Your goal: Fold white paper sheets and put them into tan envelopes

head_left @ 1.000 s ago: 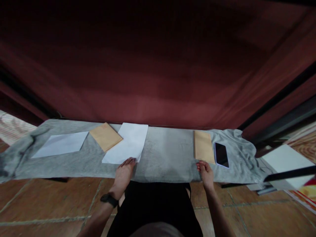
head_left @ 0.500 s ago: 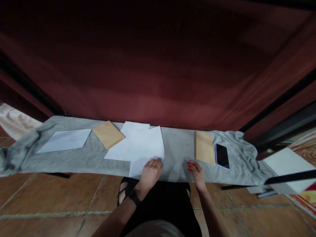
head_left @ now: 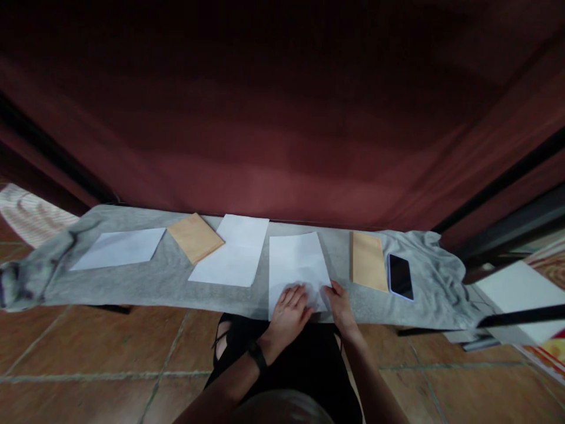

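A white sheet of paper (head_left: 295, 259) lies in front of me on the grey cloth. My left hand (head_left: 289, 312), with a dark band on the wrist, rests flat on its lower part, fingers stretched out. At the sheet's lower right edge, my right hand (head_left: 342, 306) pinches the paper between thumb and fingers. Just left of it are more white paper (head_left: 241, 253), partly under a brown envelope (head_left: 195, 238). Another brown envelope (head_left: 369, 262) lies to the right of my right hand.
A grey cloth (head_left: 176, 288) covers the narrow table, rumpled at both ends. Far left lies another white sheet (head_left: 119, 248). A phone (head_left: 401, 277) sits beside the right envelope. Behind the table rises a dark red panel (head_left: 282, 147). A white board (head_left: 521, 294) stands lower right.
The top sheet has come off the other white paper, moving right and toward me. My left hand moved right with it, and my right hand moved left onto its edge.
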Demonstrator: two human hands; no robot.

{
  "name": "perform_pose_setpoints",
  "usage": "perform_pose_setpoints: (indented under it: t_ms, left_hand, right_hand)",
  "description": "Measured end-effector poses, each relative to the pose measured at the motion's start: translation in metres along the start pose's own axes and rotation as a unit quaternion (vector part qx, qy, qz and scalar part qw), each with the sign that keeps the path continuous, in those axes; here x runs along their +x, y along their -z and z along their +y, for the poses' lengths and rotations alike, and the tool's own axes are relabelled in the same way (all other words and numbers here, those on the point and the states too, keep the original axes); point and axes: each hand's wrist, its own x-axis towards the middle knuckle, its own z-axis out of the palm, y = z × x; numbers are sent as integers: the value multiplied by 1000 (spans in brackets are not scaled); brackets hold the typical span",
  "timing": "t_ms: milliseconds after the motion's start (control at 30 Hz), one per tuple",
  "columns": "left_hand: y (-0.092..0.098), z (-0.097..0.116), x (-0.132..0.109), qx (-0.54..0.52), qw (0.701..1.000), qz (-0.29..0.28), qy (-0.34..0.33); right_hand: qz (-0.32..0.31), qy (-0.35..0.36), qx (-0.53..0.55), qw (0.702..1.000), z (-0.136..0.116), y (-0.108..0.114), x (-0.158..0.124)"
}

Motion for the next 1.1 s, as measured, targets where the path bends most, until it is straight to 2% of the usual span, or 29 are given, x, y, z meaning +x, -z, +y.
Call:
perform_pose_setpoints:
  t_ms: [100,233,367,567,767,967,1100]
  left_hand:
    - [0,-28,-2,41,999,-1,26]
    - [-6,-50,-5,80,996,-22,37]
    - [-12,-52,3,83,995,-25,44]
    - [-28,-44,36,49,997,-49,22]
    - [-43,-42,53,46,996,-80,17]
    - [-49,-54,67,39,993,-104,-31]
    - [-46,-74,80,46,993,-112,2]
  right_hand:
    - [43,-13,16,999,3,4,5]
    - [29,-9,-26,999,5,3,8]
    - [35,24,-89,995,6,2,12]
    - [18,65,-172,983,9,3,8]
    - [58,181,-357,915,7,-4,3]
    - [-96,279,-373,880,2,-49,24]
    - [-115,308,-453,829,4,-61,47]
